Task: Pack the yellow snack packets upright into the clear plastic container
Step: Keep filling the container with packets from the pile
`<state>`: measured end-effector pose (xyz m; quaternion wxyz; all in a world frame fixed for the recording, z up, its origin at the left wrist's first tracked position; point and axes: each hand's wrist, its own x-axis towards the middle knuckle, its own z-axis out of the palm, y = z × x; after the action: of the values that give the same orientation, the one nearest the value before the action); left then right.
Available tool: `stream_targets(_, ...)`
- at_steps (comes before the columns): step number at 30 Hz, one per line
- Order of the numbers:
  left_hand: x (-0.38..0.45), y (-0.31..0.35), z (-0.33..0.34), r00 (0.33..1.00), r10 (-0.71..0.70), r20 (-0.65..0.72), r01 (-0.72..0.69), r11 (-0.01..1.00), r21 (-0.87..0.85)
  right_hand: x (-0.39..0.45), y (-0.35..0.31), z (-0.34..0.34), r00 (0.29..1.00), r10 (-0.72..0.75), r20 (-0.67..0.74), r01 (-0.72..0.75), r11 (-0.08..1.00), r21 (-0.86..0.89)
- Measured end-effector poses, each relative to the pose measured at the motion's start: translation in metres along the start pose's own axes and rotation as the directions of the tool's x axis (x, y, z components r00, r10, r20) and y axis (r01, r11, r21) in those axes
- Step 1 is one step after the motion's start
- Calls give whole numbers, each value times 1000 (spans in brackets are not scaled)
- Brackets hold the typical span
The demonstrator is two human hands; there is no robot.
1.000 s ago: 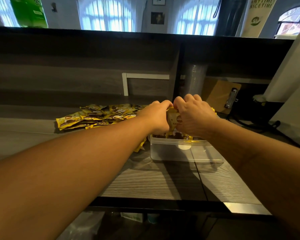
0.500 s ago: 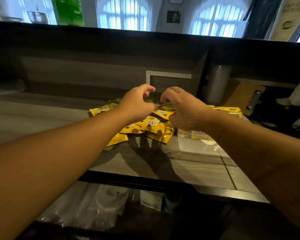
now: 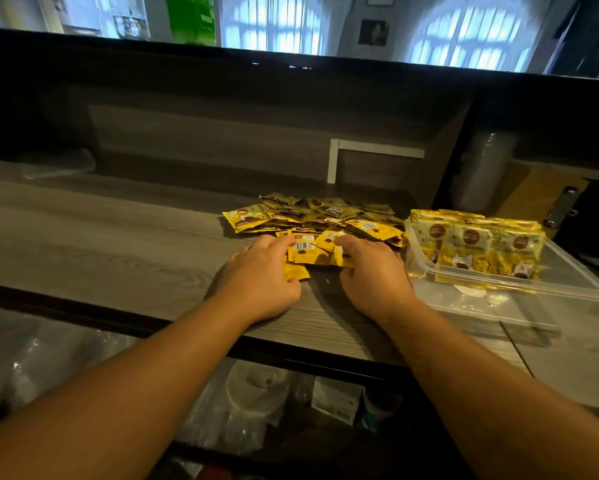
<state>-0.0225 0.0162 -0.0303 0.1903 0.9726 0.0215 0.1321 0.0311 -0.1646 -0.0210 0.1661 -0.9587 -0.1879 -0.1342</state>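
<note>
— On the near side of the loose pile, what are the hands doing?

— Both are down on the grey wood-grain bench (image 3: 124, 244). The left hand (image 3: 261, 277) has its fingers curled over the near edge of a few yellow snack packets (image 3: 308, 252), thumb tucked against the lowest one. The right hand (image 3: 370, 271) comes in from the other side, its fingers bent onto the same small bunch. Between them they gather those packets, barcode side up.

— And the rest of the packets?

— The loose pile (image 3: 311, 213) lies flat and overlapping just beyond the hands, spread toward the far side of the bench.

— Where is the container?

— The clear plastic container (image 3: 564, 268) sits to the right of the pile, just beside it. A row of upright packets (image 3: 474, 242) stands in its far-left part, faces toward the camera; the near-right part of its floor shows bare plastic.

— Anything else around?

— A clipboard (image 3: 540, 199) leans at the far right behind the container, with a stack of clear cups (image 3: 481, 171) standing just left of it. Under the bench, a lower shelf holds plastic bags (image 3: 228, 410) and a small box (image 3: 336, 398), both dim.
</note>
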Motion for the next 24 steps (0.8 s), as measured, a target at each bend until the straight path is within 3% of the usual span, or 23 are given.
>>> stream_targets(3,-1,0,2,999,21,-29,-21,1000,10,-8,2,-1,980,-5,-199,48,976,212)
stream_targets(7,-4,1,2,997,42,-67,-42,999,3,-13,4,-5,923,137,-358,117,790,602)
stream_targets(10,-6,2,1,996,43,-81,-44,999,-10,-14,1,-9,915,219,-338,113,665,738)
stream_targets(16,-9,4,0,994,-9,-111,5,999,-35,-19,-7,-14,949,273,-160,36,409,912)
stream_targets(20,-10,2,-2,968,-46,-246,13,991,-134,-22,-8,-19,944,268,-191,25,520,854)
stream_targets(22,-14,1,-6,924,-110,-367,5,961,-276,-24,-7,-23,938,270,-216,34,550,835)
stream_targets(24,-19,2,-15,872,-286,-397,47,856,-515,-27,-8,-30,938,265,-224,53,528,848)
